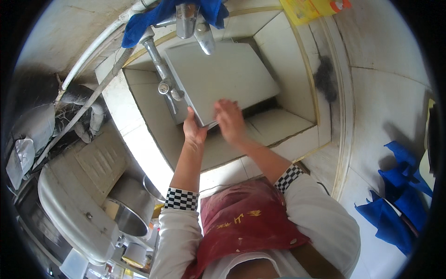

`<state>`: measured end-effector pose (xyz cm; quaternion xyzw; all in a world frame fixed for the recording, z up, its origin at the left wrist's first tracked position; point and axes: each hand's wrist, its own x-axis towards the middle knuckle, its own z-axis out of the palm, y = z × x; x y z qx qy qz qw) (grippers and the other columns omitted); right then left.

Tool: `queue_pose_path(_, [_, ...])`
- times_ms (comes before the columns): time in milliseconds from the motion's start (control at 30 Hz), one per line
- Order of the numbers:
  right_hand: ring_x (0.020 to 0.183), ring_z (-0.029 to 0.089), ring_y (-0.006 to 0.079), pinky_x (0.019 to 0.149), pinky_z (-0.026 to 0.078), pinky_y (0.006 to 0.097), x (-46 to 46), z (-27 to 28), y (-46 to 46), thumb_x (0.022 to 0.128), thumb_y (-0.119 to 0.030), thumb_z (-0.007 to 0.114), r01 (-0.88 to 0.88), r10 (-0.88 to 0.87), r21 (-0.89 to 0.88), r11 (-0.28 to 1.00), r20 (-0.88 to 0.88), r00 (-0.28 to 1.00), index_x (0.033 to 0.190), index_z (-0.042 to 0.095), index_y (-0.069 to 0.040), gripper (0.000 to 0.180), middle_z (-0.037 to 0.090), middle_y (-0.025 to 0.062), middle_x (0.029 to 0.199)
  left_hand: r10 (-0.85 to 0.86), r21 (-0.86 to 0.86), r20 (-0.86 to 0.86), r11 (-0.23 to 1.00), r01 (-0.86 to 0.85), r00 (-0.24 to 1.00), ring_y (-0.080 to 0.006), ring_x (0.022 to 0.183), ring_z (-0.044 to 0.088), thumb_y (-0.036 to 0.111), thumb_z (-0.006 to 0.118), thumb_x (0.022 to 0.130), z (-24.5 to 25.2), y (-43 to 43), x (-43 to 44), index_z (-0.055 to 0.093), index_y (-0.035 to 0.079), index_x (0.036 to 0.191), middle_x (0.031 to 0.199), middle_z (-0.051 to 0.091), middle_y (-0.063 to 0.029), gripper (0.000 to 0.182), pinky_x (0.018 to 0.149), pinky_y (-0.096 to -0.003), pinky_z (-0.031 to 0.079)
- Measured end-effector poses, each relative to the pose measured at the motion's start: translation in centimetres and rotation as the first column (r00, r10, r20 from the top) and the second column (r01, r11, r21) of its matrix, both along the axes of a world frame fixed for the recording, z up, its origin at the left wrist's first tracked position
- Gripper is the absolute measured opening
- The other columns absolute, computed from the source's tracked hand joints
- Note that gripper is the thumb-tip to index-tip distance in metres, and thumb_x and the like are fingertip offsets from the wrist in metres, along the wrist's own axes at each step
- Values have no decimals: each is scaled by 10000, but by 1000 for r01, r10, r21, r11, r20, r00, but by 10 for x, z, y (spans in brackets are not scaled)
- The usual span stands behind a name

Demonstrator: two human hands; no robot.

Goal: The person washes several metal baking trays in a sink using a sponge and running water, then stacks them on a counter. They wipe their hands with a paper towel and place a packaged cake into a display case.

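Observation:
A flat pale-grey rectangular panel (223, 76) lies tilted inside a white-tiled sink (289, 146). At the panel's near left corner my left hand (193, 129) grips the edge, its thumb along the side. My right hand (229, 120) is blurred over the near edge, with its fingers bent; whether it touches the panel cannot be told. Close to the panel's left side are a metal tap (166, 85) and its pipe. A second metal spout (205, 38) hangs over the panel's far part. The panel's underside is hidden.
Blue cloth (146, 26) drapes over the pipes, and more blue cloths (393, 209) hang at right. A grey hose (94, 99) slants along the left. Lower left are a steel pot (134, 205) and a white casing (76, 209). Something yellow (310, 10) is at the top right.

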<state>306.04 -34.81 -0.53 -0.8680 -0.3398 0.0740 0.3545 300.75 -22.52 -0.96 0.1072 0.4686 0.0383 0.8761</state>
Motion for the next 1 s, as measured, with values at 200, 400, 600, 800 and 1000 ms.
queue_pose_path(200, [1153, 446, 355, 977, 341, 485, 64, -3, 42, 817, -132, 541, -22, 24, 16, 1000, -151, 988, 1237, 482, -56, 431, 488, 167, 1246, -45, 53, 95, 998, 40, 995, -246, 1149, 476, 350, 348, 974, -14, -17, 17, 451, 69, 1257, 1238, 517, -86, 412, 1003, -403, 348])
queue_pose_path(400, [1005, 563, 312, 894, 448, 412, 16, 17, 8, 896, -108, 494, -21, 84, 367, 930, -157, 984, 1209, 527, -54, 319, 568, 140, 1120, -88, 30, 183, 996, 84, 979, -248, 1153, 478, 335, 305, 985, 7, -14, 30, 469, 67, 1221, 1193, 535, -105, 393, 1003, -418, 353])
queue_pose_path(600, [877, 579, 140, 809, 498, 315, 111, 94, 37, 963, -239, 443, 323, 421, 588, 741, -782, 459, 1221, 490, -7, 350, 583, 73, 1017, -60, 120, 87, 992, 49, 994, -259, 1203, 435, 345, 338, 975, 31, -21, 61, 439, 87, 1277, 1265, 497, -103, 410, 1020, -476, 298])
queue_pose_path(800, [879, 621, 204, 808, 519, 366, 157, 173, 80, 966, -246, 411, 270, 574, 589, 762, -807, 141, 1195, 506, -7, 344, 608, 119, 1004, 2, 60, 42, 998, -5, 999, -285, 1198, 427, 331, 368, 965, 23, -3, 63, 434, 80, 1279, 1288, 476, -109, 407, 1025, -468, 293])
queue_pose_path(1000, [915, 627, 228, 835, 511, 365, 169, 187, 90, 972, -251, 387, 331, 662, 683, 651, -725, 191, 1186, 512, 6, 357, 607, 143, 1078, -31, 53, 55, 998, 28, 998, -281, 1221, 405, 342, 335, 973, 21, -3, 67, 415, 80, 1297, 1328, 442, -102, 424, 1041, -453, 273])
